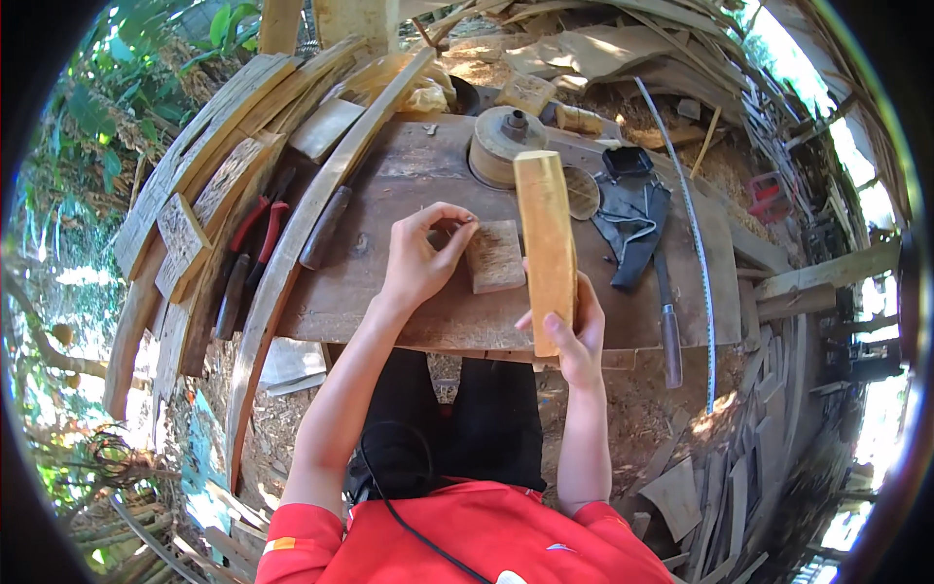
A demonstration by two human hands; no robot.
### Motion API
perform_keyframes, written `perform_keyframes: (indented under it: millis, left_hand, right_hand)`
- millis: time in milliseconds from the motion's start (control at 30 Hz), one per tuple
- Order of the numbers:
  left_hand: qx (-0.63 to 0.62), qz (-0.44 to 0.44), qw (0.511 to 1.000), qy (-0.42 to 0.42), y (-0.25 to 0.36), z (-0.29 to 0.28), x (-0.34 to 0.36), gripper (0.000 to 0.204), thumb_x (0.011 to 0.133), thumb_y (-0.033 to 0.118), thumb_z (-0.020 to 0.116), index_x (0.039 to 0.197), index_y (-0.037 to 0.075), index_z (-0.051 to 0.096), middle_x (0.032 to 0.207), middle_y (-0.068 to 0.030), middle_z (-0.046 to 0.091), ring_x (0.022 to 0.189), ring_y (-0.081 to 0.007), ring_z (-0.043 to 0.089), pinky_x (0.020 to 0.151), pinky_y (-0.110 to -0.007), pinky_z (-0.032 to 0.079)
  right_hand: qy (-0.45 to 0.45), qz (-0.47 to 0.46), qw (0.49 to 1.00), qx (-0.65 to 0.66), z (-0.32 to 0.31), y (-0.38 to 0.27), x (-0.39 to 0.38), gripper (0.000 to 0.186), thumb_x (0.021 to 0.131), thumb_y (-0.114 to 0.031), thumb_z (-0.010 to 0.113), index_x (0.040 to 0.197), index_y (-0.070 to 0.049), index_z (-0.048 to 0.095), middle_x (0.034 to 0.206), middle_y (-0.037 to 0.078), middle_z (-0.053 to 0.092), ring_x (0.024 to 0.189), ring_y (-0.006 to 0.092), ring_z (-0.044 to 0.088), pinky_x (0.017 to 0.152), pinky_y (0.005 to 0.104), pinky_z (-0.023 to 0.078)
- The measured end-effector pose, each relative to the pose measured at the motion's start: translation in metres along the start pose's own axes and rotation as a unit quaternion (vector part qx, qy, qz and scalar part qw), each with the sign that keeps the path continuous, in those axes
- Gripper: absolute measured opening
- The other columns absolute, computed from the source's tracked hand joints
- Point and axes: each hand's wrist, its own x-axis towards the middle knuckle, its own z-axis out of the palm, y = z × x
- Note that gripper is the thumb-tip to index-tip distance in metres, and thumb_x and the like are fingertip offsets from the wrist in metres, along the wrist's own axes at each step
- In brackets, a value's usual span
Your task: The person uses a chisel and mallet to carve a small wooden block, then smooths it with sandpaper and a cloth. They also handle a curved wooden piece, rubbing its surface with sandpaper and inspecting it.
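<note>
My left hand [424,255] pinches with thumb and index finger over the left edge of a small rough wooden block [496,256] lying on the worn wooden bench [389,165]. A tiny dark item at the fingertips is too small to name. My right hand [569,326] is closed around a longer, smooth, yellowish wooden block [543,234], held upright just right of the small block; it hides part of what lies behind it. Beyond both blocks stands a round, dull container [501,151] with a dark neck, beside a flat round disc [581,195].
Long boards [209,165], red-handled pliers [272,234] and dark-handled tools [326,224] line the left. At right lie a dark cloth [628,219], a black case [628,163], a dark-handled blade [669,341] and a long measuring strip [700,282]. Wood scraps [671,496] cover the ground.
</note>
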Motion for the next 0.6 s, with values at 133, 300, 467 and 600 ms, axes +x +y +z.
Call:
perform_keyframes:
  millis: [133,300,467,600]
  left_hand:
    - [-0.027,0.005,1.000,0.007,-0.005,0.002,0.000,0.010,0.094,0.007,0.079,0.100,-0.001,0.078,0.090,-0.0049,0.079,0.081,-0.0083,0.071,0.076,-0.027,0.056]
    - [-0.028,-0.002,0.999,0.024,-0.006,0.001,-0.001,0.012,0.094,0.005,0.078,0.103,-0.003,0.077,0.096,-0.0071,0.081,0.089,-0.0095,0.074,0.085,-0.027,0.058]
    - [0.040,0.034,0.998,0.027,0.002,-0.001,0.000,0.012,0.090,0.004,0.080,0.100,-0.002,0.078,0.093,-0.0088,0.080,0.085,-0.0133,0.074,0.082,-0.029,0.058]
    - [0.099,0.113,0.988,0.034,0.004,-0.001,0.003,0.012,0.084,0.002,0.082,0.096,-0.001,0.080,0.091,-0.0095,0.076,0.081,-0.0187,0.073,0.077,-0.031,0.057]
  right_hand:
    - [0.001,0.059,0.997,-0.048,-0.002,0.002,0.001,0.068,0.097,-0.028,0.078,0.146,0.007,0.047,0.128,0.019,0.068,0.093,0.0206,0.074,0.082,0.0371,0.063]
    - [0.000,0.080,0.995,-0.052,-0.002,0.000,-0.003,0.072,0.095,-0.026,0.083,0.150,0.006,0.049,0.136,0.013,0.064,0.127,0.0174,0.059,0.111,0.0341,0.045]
    - [0.006,0.076,0.996,-0.048,0.001,0.000,-0.004,0.073,0.094,-0.026,0.084,0.150,0.006,0.050,0.138,0.013,0.063,0.130,0.0182,0.058,0.113,0.0346,0.044]
    - [0.019,0.022,0.994,-0.109,0.005,-0.005,0.000,0.069,0.093,-0.023,0.083,0.147,0.007,0.052,0.135,0.015,0.065,0.128,0.0191,0.060,0.111,0.0351,0.045]
